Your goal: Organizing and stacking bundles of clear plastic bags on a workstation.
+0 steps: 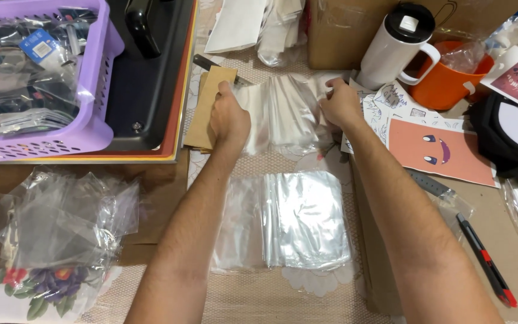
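Two hands are laid on a far stack of clear plastic bags (283,111) at the back of the table. The left hand (229,117) is pressed on the stack's left edge, fingers curled over the top bag and beside a piece of brown cardboard (210,108). The right hand (340,105) is closed in a pinch on the stack's right edge, just below a white mug (394,51). A second stack of clear bags (286,219) is seen nearer the body, between the forearms, untouched. Loose bags (55,219) are heaped at the left, under a purple basket (94,90) filled with packed items. Judged from the grip, the step in hand is the squaring or gathering of the far stack; a firm hold on both edges would be called for next, since the slick film may slide apart.
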